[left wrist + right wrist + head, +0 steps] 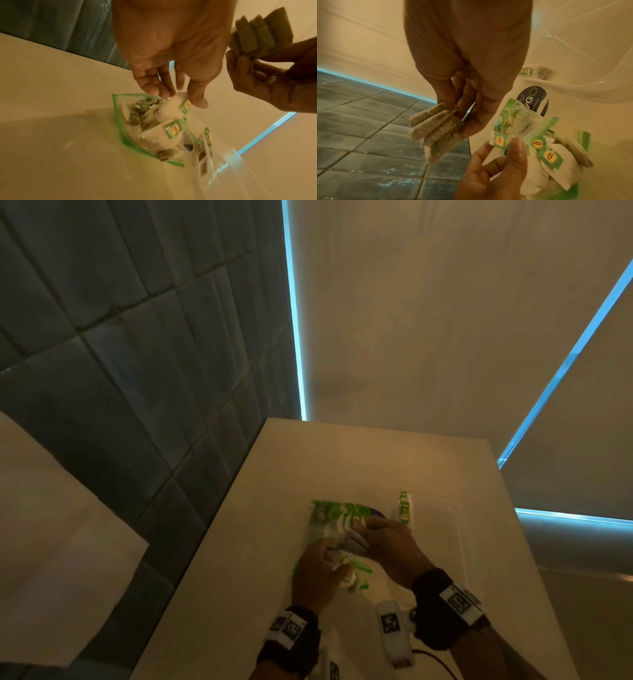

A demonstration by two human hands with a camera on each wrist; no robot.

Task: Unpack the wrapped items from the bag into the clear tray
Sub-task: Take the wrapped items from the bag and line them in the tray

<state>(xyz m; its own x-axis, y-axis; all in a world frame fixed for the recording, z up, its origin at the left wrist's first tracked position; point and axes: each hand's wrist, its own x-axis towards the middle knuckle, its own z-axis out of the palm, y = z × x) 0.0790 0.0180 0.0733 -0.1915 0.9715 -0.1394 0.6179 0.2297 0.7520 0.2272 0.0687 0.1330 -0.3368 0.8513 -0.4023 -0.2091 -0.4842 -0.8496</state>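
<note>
Two hands over one pale table (239, 542). Left hand (317, 571), at 7 o'clock of the bag, pinches its torn edge and a green-tagged packet. Right hand (390, 546), at 4 o'clock, grips a fanned bunch of about five brownish tea bags (435, 129). One clear green-edged bag (147, 128), lying flat, holds many white packets. One clear tray (442, 529) at 3 o'clock holds a few packets (405, 506) at its left wall.

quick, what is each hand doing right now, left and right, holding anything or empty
Left hand: pinching a white wrapped item at the mouth of the bag.
Right hand: gripping a bunch of tea bags.
</note>
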